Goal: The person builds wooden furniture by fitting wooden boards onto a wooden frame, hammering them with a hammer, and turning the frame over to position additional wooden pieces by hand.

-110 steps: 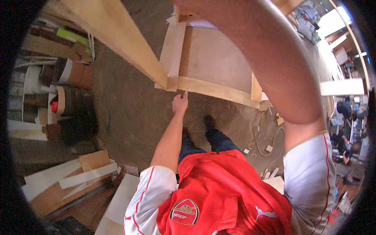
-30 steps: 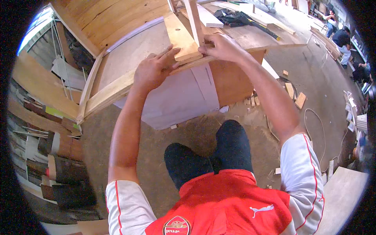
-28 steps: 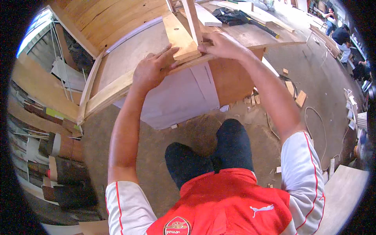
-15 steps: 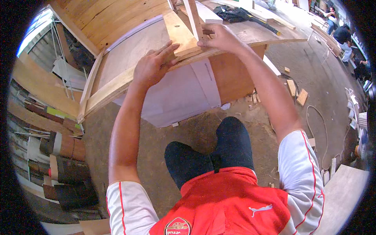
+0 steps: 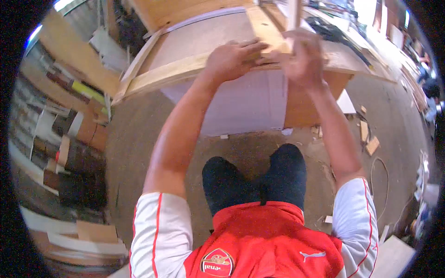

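My left hand (image 5: 234, 60) is at the near end of a pale wooden board (image 5: 265, 25) that lies on the plywood panel (image 5: 208, 37). Its fingers are on the board's left corner, with the thumb lower, by the panel's edge strip (image 5: 171, 72). Beside that board, my right hand (image 5: 303, 60) is closed about the lower part of an upright wooden strip (image 5: 294, 14). Motion blurs its fingers, and the strip's foot is hidden behind them. Both hands are close together above the front edge.
Below the panel is a white-faced side (image 5: 245, 104) next to a brown wood face (image 5: 301, 104). A dark bundle (image 5: 324, 30) lies at the back right. Wood offcuts (image 5: 372, 145) and a cord (image 5: 385, 176) are on the floor. Stacked boards (image 5: 83, 129) stand at left; people (image 5: 431, 88) are far right.
The view has shifted, so the workpiece appears further right and higher. My right hand has turned, its back now more towards me, and is blurred. My left hand stays at the board's end.
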`<state>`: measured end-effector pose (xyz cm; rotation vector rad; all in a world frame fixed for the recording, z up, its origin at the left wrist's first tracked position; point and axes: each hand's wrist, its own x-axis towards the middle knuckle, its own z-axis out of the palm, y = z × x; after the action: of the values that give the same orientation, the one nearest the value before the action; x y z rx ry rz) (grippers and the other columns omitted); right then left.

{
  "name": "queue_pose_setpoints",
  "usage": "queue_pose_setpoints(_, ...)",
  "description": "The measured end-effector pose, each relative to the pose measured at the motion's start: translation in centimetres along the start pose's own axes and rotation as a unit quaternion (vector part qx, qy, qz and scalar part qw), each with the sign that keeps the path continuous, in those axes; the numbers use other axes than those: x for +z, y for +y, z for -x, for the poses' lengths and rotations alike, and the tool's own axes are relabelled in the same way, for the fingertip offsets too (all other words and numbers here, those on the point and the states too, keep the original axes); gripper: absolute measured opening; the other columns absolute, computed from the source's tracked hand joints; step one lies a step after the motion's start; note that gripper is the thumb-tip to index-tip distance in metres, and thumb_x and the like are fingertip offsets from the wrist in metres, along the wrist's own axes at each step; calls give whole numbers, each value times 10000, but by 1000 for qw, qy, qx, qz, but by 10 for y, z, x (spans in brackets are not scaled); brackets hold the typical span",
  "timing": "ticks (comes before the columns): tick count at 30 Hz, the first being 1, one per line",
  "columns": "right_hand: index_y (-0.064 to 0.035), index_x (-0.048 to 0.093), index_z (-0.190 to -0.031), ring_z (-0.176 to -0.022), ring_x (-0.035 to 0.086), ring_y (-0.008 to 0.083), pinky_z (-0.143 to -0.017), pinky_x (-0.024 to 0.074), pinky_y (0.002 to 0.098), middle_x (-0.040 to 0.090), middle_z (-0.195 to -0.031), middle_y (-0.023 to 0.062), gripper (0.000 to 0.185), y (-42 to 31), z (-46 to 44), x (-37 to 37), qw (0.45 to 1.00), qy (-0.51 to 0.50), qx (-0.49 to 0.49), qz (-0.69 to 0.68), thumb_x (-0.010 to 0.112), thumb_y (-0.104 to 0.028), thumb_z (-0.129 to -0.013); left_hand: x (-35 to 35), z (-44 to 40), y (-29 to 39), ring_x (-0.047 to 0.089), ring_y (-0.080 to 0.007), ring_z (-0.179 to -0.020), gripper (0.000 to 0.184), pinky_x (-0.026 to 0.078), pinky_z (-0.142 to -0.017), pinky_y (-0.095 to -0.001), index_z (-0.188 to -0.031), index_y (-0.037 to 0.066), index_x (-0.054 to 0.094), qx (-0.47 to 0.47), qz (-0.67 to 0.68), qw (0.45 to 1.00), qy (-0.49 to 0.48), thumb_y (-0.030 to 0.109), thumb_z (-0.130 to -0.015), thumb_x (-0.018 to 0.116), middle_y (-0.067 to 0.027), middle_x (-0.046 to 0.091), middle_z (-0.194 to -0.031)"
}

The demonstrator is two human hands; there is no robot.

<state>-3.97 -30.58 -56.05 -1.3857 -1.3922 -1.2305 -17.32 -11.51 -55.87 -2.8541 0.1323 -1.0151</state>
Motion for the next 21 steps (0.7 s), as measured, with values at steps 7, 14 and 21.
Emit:
queue_pose_setpoints(7,18,476,-1351,-1018,638,278,-912,478,377,648,-1151,202,800,32,0,33,903,-111,408,-77,769,-480,-798,0,0,-5,677,-340,-937,463,557,-768,-487,-1325,407,545,-50,0,997,-61,536,-884,607,-18,656,-1246)
queue_pose_setpoints(14,0,469,-1347,-1147,602,358,-973,444,411,631,-1208,216,775,20,9,53,921,-95,378,-2,755,-449,-784,1,24,-19,620,-344,-1123,557,494,-926,-462,-1275,187,621,-23,7,989,143,562,-863,613,-100,643,-1272)
queue_pose_setpoints(21,17,472,-1338,-1159,595,361,-1003,424,420,618,-1227,229,777,28,11,54,926,-93,365,22,751,-452,-785,-98,209,-124,587,-324,-1002,304,441,-915,-433,-1077,-10,613,-421,-64,676,601,240,-908,657,-168,638,-1015)
